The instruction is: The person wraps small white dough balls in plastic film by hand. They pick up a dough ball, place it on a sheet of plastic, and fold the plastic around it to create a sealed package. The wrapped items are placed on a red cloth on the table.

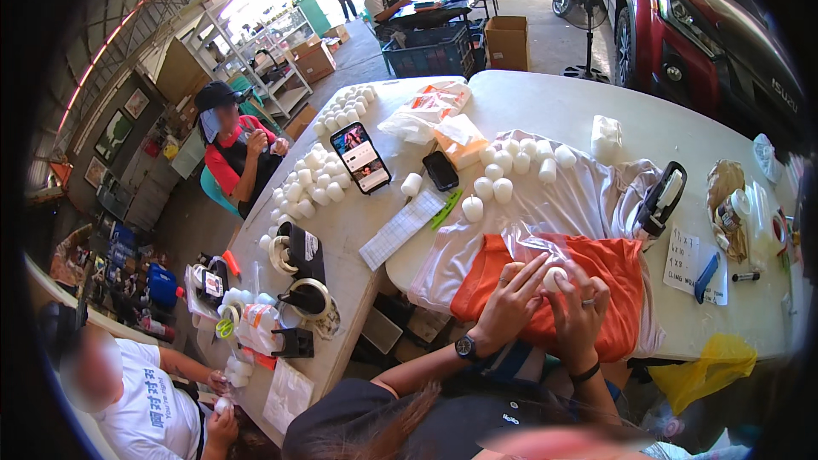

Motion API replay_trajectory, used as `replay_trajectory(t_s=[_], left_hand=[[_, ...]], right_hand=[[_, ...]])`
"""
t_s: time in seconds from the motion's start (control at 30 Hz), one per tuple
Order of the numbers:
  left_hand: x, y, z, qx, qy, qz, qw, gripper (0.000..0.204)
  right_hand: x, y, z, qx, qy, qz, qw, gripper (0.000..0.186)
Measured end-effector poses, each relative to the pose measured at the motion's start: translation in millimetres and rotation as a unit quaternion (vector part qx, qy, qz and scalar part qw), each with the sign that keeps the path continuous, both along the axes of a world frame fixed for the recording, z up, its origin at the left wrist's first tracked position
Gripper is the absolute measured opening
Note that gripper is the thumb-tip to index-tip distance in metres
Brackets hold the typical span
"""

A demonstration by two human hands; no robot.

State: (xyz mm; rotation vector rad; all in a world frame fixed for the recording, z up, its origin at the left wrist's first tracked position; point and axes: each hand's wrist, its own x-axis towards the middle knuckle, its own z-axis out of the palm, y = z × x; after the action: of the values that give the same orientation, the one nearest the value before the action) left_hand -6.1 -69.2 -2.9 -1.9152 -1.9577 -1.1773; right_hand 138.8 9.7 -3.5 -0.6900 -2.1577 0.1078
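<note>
A white votive candle is between my two hands, above an orange cloth at the table's near edge. My right hand curls round its right side. My left hand presses its fingertips to the left side. Clear plastic film stands up behind my fingers and seems to lie about the candle; its exact wrap is hard to make out. A pale cloth spreads under the orange one. Several loose white candles stand beyond it, one with its wick showing.
An upright phone stands beside many candles. A black tape dispenser, handwritten note and blue cutter lie to the right. Tape rolls sit left. Co-workers sit at far left and near left, the nearer handling a candle.
</note>
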Motion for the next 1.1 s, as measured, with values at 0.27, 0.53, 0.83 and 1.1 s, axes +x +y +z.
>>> replay_trajectory(t_s=[0.27, 0.53, 0.83, 1.1], left_hand=[[1, -9, -6, -0.010, -0.053, 0.011, 0.998, 0.060], [6, -9, -11, 0.027, -0.118, -0.019, 0.992, 0.055], [-2, -13, -17, 0.031, -0.074, -0.005, 0.997, 0.047], [-3, -11, -21, 0.045, -0.091, 0.000, 0.995, 0.044]], right_hand=[[-18, 4, 1, -0.063, 0.013, 0.043, 0.997, 0.032], [-41, 8, 10, -0.119, -0.046, 0.013, 0.992, 0.046], [-55, 17, 3, -0.021, -0.111, -0.056, 0.992, 0.027], [-47, 25, 8, -0.029, -0.106, 0.017, 0.994, 0.026]])
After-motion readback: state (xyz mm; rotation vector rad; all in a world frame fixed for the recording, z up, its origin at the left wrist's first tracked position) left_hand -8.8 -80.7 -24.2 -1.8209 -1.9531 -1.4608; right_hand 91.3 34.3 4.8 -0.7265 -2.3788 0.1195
